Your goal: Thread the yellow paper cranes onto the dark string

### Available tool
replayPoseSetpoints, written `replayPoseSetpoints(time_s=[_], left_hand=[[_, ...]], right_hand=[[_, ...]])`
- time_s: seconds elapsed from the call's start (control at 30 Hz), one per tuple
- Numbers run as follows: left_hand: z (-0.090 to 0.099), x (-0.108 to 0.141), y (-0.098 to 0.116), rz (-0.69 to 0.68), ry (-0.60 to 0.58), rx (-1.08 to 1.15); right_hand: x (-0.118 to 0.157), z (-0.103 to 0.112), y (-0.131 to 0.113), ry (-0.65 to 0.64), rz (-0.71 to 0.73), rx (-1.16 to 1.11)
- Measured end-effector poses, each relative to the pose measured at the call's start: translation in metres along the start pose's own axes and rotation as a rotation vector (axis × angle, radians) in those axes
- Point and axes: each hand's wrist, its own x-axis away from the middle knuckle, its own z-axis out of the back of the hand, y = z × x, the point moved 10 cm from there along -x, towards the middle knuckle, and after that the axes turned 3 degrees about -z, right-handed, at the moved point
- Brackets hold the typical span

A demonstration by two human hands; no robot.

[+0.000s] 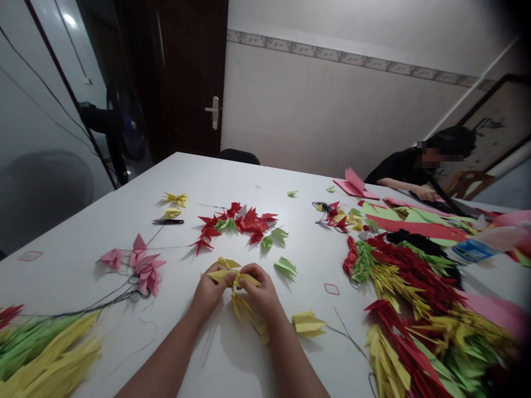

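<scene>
A yellow folded-paper flower point(236, 278) is pinched between my two hands just above the white table point(136, 342). My left hand point(212, 287) grips its left petals with thumb and fingers. On the other side, my right hand point(258, 287) pinches the right petals. More yellow folded paper hangs below the fingers, and another yellow paper piece point(309, 324) lies right of my right wrist with a dark cord running from it. Close beyond the hands rests a light green paper piece point(286, 268). Red paper flowers point(253, 221) lie in a curved group farther back.
Pink paper flowers point(145, 266) with dark cords lie at left, near a black-handled tool point(168, 222). Heaps of folded paper point(394, 287) cover the right side; another pile point(45, 354) fills the near left corner. A person point(415, 166) works at the far right.
</scene>
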Motion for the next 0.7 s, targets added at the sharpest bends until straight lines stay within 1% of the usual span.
replayPoseSetpoints(time_s=[0.1,0.23,0.37,0.57,0.7], left_hand=[[-0.001,0.0,0.0,-0.005,-0.007,0.019],[-0.002,0.001,0.003,-0.02,-0.004,0.043],[-0.001,0.002,0.003,-0.034,0.012,0.059],[0.004,0.002,-0.001,-0.004,0.064,0.049],[0.006,0.002,0.004,0.008,0.092,0.085]], right_hand=[[-0.001,0.0,0.004,-0.02,-0.033,-0.071],[-0.001,0.003,0.011,-0.009,-0.08,-0.149],[-0.002,0.003,0.009,0.001,-0.054,-0.181],[-0.003,-0.001,0.006,-0.001,-0.019,-0.143],[-0.002,-0.008,0.011,-0.067,-0.043,-0.088]])
